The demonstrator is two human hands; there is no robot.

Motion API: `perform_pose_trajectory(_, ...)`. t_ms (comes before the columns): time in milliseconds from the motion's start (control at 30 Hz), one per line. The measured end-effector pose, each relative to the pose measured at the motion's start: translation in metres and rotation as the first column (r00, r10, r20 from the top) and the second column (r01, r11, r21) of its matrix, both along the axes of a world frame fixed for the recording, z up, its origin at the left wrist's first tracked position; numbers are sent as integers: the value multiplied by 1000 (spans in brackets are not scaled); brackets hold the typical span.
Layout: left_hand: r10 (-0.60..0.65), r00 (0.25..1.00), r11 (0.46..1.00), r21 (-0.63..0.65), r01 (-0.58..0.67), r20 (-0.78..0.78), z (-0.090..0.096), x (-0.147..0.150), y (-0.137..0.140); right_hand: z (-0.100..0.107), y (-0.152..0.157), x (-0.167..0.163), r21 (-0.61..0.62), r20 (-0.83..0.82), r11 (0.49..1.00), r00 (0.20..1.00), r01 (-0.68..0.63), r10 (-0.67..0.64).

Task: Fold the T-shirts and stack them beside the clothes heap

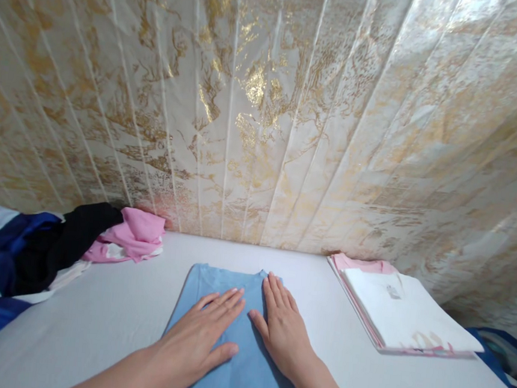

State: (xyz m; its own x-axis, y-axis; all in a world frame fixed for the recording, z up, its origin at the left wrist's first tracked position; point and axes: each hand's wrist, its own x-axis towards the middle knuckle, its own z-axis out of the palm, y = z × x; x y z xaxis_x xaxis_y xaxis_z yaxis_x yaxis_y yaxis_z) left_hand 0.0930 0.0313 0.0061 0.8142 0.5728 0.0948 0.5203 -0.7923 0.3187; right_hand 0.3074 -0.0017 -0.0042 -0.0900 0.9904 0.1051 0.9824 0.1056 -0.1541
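A light blue T-shirt (228, 281) lies folded into a long rectangle in front of me, its neckline at the far end. Flat across its left and middle part rests my left hand (201, 334), fingers stretched out and pointing up to the right. My right hand (281, 326) presses flat along the shirt's right edge, thumb apart, fingertips near the far right corner. Neither hand grips anything. The near end of the shirt runs past the bottom of the view, and my forearms cover parts of its sides.
A stack of folded shirts (415, 313), white on top with pink below, sits on the white table (107, 319) at right. Crumpled clothes (45, 248) in navy, black and pink are heaped at left. A gold-patterned curtain (255, 127) hangs behind. Dark blue fabric (498, 354) shows at far right.
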Motion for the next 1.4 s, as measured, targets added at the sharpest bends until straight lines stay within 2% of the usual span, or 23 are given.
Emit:
perform_pose_trajectory(167,91,996,992,94,-88,-23,-7,-14,13,2,-5,-14,49,-19,997,998,-62,63)
perform_pose_trajectory(333,104,992,992,81,-98,-76,-7,-13,19,-8,-6,-20,59,-7,990,991,-129,130)
perform_pose_trajectory(433,123,991,987,109,-117,-46,6,-1,30,-10,-6,-20,62,9,989,991,-137,137)
perform_pose_trajectory(600,175,984,972,160,-173,-1,25,35,57,-7,-7,-21,46,32,991,992,-123,122)
perform_pose_trajectory(767,202,979,966,168,-197,-13,24,59,70,-10,-9,-21,72,14,995,998,-62,61)
perform_pose_trajectory(1033,224,974,965,148,-216,-43,22,64,74,-8,-15,-19,153,51,983,994,-100,94)
perform_pose_trajectory(1167,228,973,963,152,-222,-22,16,63,72,-20,-39,-5,166,54,963,977,-213,206)
perform_pose_trajectory(1267,215,977,965,154,-213,-2,12,63,73,-25,-64,22,184,-29,936,950,-301,311)
perform_pose_trajectory(1400,189,982,970,154,-187,5,17,67,70,-13,-92,57,220,-278,968,943,-121,181)
